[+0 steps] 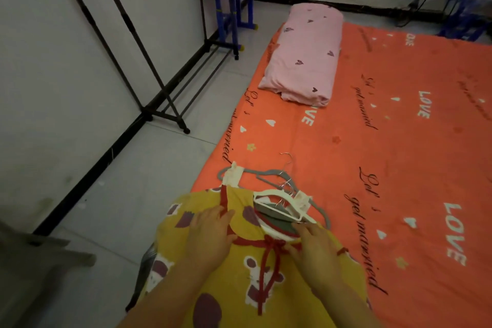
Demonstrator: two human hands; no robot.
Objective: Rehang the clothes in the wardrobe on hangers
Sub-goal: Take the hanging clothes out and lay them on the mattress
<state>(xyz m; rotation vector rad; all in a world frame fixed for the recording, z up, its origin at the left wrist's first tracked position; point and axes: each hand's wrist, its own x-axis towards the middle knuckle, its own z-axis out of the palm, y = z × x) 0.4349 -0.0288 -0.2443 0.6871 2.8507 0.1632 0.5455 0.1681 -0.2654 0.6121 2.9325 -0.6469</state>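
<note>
A yellow garment with cartoon prints and red cord trim lies at the near corner of the orange mattress. My left hand rests flat on its left shoulder beside the red trim, fingers straight. My right hand is at the neckline, fingertips touching the white hanger that pokes out of the collar. Several more hangers, grey and white with metal hooks, lie in a pile just beyond the garment.
A black metal clothes rack stands along the white wall at left. A pink folded blanket sits at the mattress head. A blue frame stands at the back. Grey tiled floor lies between rack and mattress.
</note>
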